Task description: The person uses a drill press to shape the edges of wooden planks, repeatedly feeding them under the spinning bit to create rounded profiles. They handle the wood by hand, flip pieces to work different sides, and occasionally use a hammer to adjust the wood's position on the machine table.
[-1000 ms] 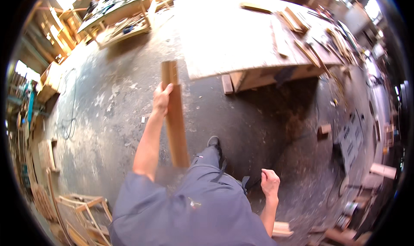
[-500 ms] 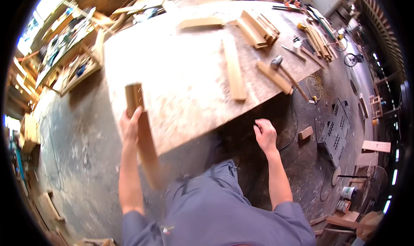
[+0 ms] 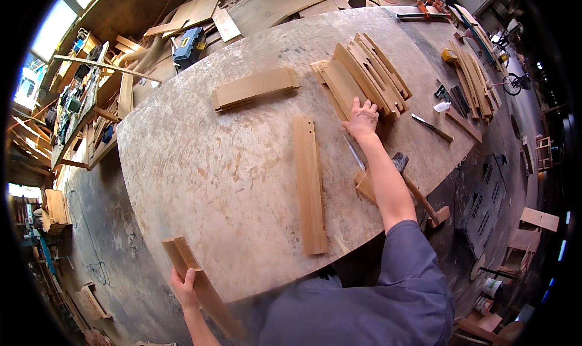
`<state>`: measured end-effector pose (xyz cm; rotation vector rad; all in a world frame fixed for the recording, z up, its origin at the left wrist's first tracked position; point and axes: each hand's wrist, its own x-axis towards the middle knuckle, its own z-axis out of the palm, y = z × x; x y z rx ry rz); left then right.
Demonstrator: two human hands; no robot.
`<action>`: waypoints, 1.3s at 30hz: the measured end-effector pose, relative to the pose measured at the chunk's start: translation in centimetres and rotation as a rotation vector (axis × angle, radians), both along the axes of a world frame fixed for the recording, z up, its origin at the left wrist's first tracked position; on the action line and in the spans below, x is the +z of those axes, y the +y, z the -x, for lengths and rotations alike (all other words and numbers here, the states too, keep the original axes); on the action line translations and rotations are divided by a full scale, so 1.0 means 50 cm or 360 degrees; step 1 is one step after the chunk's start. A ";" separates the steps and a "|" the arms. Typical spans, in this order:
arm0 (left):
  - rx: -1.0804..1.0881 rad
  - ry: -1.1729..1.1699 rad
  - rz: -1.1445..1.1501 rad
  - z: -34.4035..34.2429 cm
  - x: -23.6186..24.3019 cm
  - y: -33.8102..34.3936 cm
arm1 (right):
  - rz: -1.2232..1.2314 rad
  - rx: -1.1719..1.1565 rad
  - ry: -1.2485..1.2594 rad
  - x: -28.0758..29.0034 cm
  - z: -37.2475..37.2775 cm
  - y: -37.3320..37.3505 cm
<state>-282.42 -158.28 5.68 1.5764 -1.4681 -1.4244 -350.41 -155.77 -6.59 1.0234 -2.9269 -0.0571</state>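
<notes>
At the table's front left edge, my left hand (image 3: 185, 286) is closed around a wooden board (image 3: 209, 300) with a notched upper end. My right hand (image 3: 362, 119) reaches far forward, fingers spread, over the near end of a group of wooden boards (image 3: 364, 73) standing and lying side by side. Whether it grips one cannot be made out. Between the hands lies a long wooden board (image 3: 310, 185) with small holes at its far end. Farther back is a wooden piece with raised ends (image 3: 256, 88).
Right of the group lie a chisel (image 3: 432, 128), a small white bottle (image 3: 442, 106) and long wood strips (image 3: 470, 82). A hammer (image 3: 418, 191) rests by a wood block (image 3: 365, 186), partly behind my right forearm. A blue toolbox (image 3: 189, 46) stands beyond the worktable (image 3: 230, 170).
My right hand has moved from beside my body forward onto the group of boards. I have come closer to the table. The left hand still holds its board, now lower in view.
</notes>
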 end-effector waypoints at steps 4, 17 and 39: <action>0.0070 0.0109 -0.0039 0.036 0.001 -0.013 | -0.0041 0.0197 -0.0185 0.041 0.053 0.018; -0.0139 0.0323 -0.0181 0.005 -0.074 -0.121 | 0.1574 0.0136 -0.1357 0.083 -0.030 0.235; -0.0477 0.0610 -0.0664 0.008 0.033 -0.159 | 0.0180 0.1043 -0.1642 0.386 -0.623 0.112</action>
